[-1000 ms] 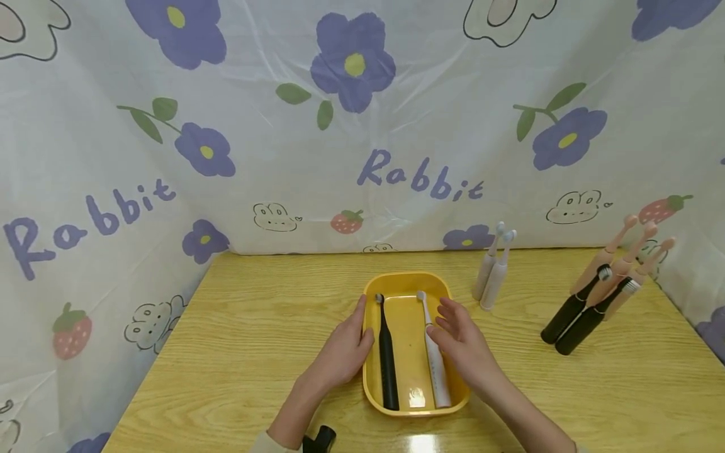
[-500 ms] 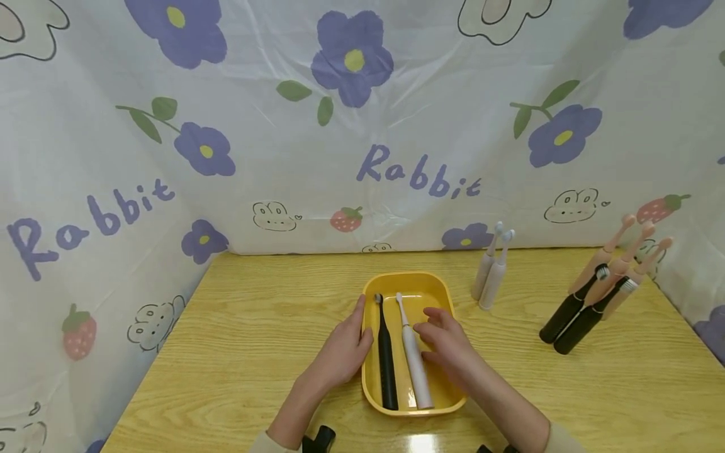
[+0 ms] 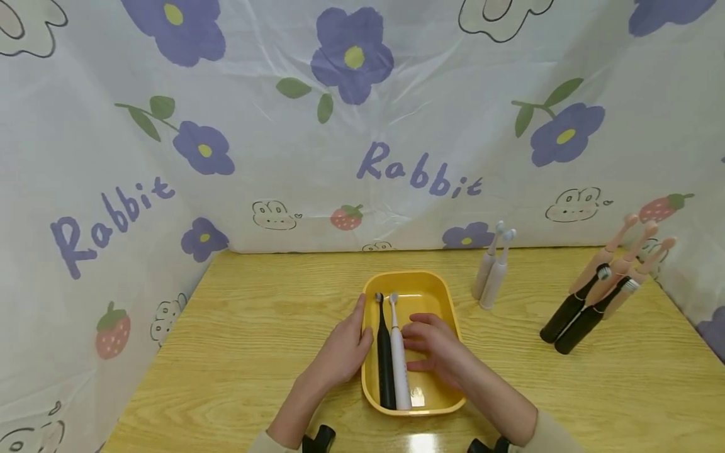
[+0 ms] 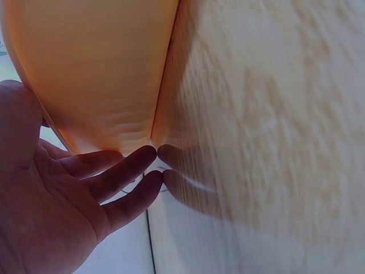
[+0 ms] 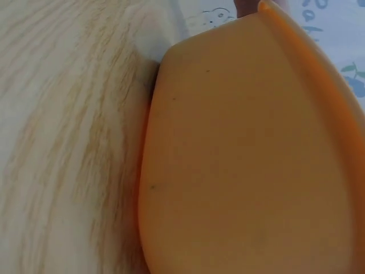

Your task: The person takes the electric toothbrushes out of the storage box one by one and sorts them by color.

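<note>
A yellow tray (image 3: 436, 289) sits mid-table with a black electric toothbrush (image 3: 386, 358) and a white electric toothbrush (image 3: 399, 358) lying side by side along its left side. My left hand (image 3: 342, 349) rests flat against the tray's left outer wall (image 4: 102, 74), fingers straight. My right hand (image 3: 433, 345) reaches inside the tray, its straight fingers touching the white toothbrush from the right. The right wrist view shows only the tray's outer wall (image 5: 239, 165) close up.
Two white toothbrushes (image 3: 491, 270) stand right of the tray near the back. Several pink and black toothbrushes (image 3: 600, 296) stand at the far right. A flowered curtain (image 3: 362, 126) closes the back and left. The wooden table (image 3: 255, 327) is bare on the left.
My right hand has pushed the white toothbrush leftwards across the tray, from its right side until it lies against the black one. The left hand has stayed on the tray's wall.
</note>
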A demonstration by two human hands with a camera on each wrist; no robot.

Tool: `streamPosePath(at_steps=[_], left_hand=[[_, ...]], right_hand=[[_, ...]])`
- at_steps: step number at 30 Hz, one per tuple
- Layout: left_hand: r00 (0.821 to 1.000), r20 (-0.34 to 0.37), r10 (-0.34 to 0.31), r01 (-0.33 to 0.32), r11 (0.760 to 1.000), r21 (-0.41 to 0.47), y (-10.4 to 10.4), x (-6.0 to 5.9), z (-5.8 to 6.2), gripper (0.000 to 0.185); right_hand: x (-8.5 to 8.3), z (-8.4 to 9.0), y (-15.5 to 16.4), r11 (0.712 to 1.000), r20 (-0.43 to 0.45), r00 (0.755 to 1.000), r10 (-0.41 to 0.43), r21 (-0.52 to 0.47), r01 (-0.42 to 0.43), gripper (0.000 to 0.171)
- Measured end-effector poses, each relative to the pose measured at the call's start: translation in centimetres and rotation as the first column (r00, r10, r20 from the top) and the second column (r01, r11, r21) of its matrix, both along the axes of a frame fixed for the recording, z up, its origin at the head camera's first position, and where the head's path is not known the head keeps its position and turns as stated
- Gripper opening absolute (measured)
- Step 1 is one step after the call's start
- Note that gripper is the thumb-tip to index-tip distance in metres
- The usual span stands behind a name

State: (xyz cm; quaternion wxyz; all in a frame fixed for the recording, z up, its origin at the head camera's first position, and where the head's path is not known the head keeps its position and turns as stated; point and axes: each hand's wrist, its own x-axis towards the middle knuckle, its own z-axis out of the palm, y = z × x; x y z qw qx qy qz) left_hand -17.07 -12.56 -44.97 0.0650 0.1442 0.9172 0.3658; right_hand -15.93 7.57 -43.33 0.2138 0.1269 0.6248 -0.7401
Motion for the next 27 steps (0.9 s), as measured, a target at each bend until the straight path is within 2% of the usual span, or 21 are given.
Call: streamPosePath(at_steps=[11,15,18,27], left_hand=[[1.000,-0.015,0.006,-0.006,1.000,0.010,-0.02,0.12,-0.17,0.065],[1.000,-0.015,0.006,-0.005,1.000,0.014,-0.02,0.08,-0.24,0.065],[1.000,-0.022,0.006,-0.006,1.000,0.007,-0.03,0.04,-0.30,0.065],[1.000,-0.019,0.003,-0.003,1.000,-0.008,-0.07,0.09,-0.27,0.066]], right_hand=[[-0.25,-0.20,0.15,0.996,-0.021,0.997,0.072,0.062,-0.071,0.059],[-0.01,-0.42,0.05,0.980,-0.002,0.983,0.182,0.077,-0.181,0.058],[0.20,-0.53,-0.01,0.965,0.013,0.967,0.255,0.068,-0.255,0.057],[-0.05,-0.57,0.23,0.954,0.044,0.953,0.299,-0.001,-0.299,0.060]])
